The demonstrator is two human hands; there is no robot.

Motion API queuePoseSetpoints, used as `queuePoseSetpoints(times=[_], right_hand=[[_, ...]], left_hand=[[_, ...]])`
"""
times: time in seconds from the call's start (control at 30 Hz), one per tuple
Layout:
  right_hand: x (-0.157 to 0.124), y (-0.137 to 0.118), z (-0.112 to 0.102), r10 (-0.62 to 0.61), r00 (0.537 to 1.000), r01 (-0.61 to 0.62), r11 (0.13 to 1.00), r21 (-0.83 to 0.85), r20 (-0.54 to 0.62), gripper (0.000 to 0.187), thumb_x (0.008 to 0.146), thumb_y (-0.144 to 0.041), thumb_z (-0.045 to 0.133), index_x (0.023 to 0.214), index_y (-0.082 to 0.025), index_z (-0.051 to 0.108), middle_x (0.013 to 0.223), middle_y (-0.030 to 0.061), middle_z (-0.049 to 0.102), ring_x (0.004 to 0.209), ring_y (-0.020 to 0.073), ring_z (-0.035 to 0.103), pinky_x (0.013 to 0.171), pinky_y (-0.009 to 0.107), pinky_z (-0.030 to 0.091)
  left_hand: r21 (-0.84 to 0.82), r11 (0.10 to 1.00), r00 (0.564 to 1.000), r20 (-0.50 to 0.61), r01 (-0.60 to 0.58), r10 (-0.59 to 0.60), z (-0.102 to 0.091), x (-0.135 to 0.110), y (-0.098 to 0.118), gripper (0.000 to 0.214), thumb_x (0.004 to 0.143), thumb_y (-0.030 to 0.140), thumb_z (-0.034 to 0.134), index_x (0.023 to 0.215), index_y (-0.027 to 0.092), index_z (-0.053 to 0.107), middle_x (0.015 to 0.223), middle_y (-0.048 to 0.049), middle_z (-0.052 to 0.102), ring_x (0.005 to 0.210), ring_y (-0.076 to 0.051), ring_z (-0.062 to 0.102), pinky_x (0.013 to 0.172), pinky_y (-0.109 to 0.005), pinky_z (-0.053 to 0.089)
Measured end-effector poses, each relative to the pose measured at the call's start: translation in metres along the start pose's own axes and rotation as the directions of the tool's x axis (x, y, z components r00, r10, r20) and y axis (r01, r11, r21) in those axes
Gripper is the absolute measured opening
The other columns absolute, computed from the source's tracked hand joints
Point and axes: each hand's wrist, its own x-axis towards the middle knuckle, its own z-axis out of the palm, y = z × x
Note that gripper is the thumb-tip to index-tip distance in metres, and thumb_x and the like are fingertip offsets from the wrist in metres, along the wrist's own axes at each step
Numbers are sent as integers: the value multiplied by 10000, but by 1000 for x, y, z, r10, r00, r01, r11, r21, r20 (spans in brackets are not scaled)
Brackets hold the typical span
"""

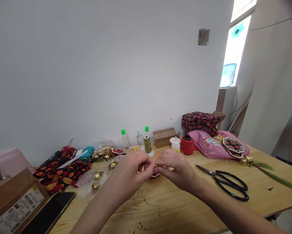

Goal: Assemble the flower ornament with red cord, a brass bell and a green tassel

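Note:
My left hand (139, 166) and my right hand (174, 165) meet over the middle of the table, thumbs and forefingers pinched close together. Between the fingertips shows a tiny yellowish bit, too small to name. Just beneath the fingers is a dark red piece with a pale edge (155, 175), mostly covered by the hands; whether they hold it I cannot tell. Black-handled scissors (221, 180) lie to the right of my right hand. Gold bells (97, 176) in and around clear plastic bags lie left of my left hand.
Along the wall stand green-capped bottles (125, 139), a spray bottle (140, 140), an olive thread spool (147, 144), a small carton (164, 137) and a red thread cone (187, 145). A pink bag (204, 143) sits right; a phone (49, 213) and cardboard box (19, 203) sit left.

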Motion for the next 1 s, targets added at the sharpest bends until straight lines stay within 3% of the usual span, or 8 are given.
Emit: queuePoseSetpoints(times=[0.17, 0.33, 0.47, 0.53, 0.6, 0.67, 0.8, 1.0], right_hand=[[2, -9, 3, 41, 999, -40, 999, -34, 25, 140, 786, -261, 546, 777, -175, 655, 639, 28, 644, 613, 139, 521, 611, 267, 375], [-15, 2, 16, 27, 998, -23, 997, -71, 61, 153, 811, -242, 506, 806, -193, 651, 749, 37, 675, 688, 155, 539, 683, 303, 390], [-44, 27, 35, 146, 980, -119, 975, -190, 137, 156, 762, -228, 559, 885, -221, 655, 934, 74, 652, 812, 203, 541, 701, 350, 424], [-46, 30, 32, 215, 970, -196, 968, -156, 115, 264, 696, -270, 634, 953, -210, 639, 998, 99, 628, 889, 235, 536, 759, 394, 422], [-35, 22, 21, 295, 955, -295, 955, 21, 33, 287, 714, -309, 615, 972, -183, 633, 968, 98, 635, 864, 214, 555, 744, 357, 441], [-12, 5, 5, 334, 933, -356, 913, 199, 136, 296, 778, -318, 536, 1018, -165, 615, 905, 72, 646, 773, 169, 569, 651, 284, 458], [36, -20, -18, 325, 923, -381, 848, 369, 208, 273, 792, -300, 496, 975, -165, 648, 632, -15, 596, 549, 90, 500, 527, 217, 412], [67, -5, -17, 426, 862, -506, 699, 506, 274, 187, 689, -290, 605, 738, -135, 696, 576, -10, 598, 491, 67, 479, 516, 213, 412]], left_hand=[[67, 997, 999, 36, -28, 26, -5, -5, 0, 194, 773, 220, 434, 646, 182, 576, 622, 27, 573, 588, -110, 487, 536, -221, 321], [147, 987, 996, -36, -70, 77, -7, -10, 2, 171, 762, 221, 450, 647, 179, 569, 614, 23, 566, 592, -117, 480, 549, -228, 324], [166, 982, 993, -53, -93, 103, -8, -14, 3, 180, 754, 203, 438, 630, 182, 566, 603, 17, 558, 579, -120, 475, 539, -232, 319], [159, 983, 993, -49, -97, 106, -8, -14, 4, 176, 747, 198, 444, 621, 180, 566, 591, 18, 554, 567, -117, 469, 529, -229, 313], [155, 983, 993, -51, -100, 110, -8, -12, 5, 171, 744, 201, 452, 612, 181, 560, 586, 22, 549, 560, -113, 463, 523, -224, 309], [169, 981, 991, -76, -99, 113, -10, -8, 6, 171, 750, 209, 448, 619, 183, 555, 593, 24, 548, 562, -114, 463, 519, -220, 307], [212, 976, 980, -175, -57, 95, -23, 7, 4, 156, 749, 218, 451, 647, 186, 565, 608, 21, 558, 562, -118, 474, 513, -217, 316], [-30, 998, 978, -203, -54, 47, -38, 29, -9, 204, 771, 301, 460, 674, 183, 595, 619, 20, 588, 570, -121, 510, 517, -214, 376]])
